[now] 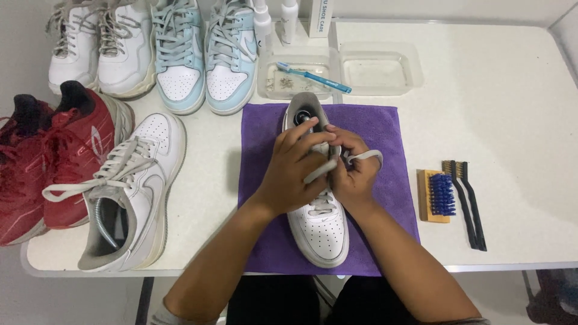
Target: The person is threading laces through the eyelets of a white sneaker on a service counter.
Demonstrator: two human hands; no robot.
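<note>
Your left hand and right hand meet over a white sneaker that lies on a purple cloth at the middle of the white table, its toe pointing toward you. Your left hand is curled over the shoe's tongue with the fingers closed around a grey lace, which crosses between both hands. Your right hand pinches the same lace, a loop of it arching out past the knuckles to the right.

To your left, a matching white sneaker lies with loose laces and a coiled shoe tree inside, beside a pair of red sneakers. Along the far edge stand a pair of white sneakers and a pair of pale blue and white sneakers. Just beyond the cloth sit two clear plastic trays; a blue toothbrush rests across the left one, and white bottles stand behind them.

To your right, well apart from the shoe, lie a wooden brush with blue bristles and two slim black-handled brushes, side by side.
</note>
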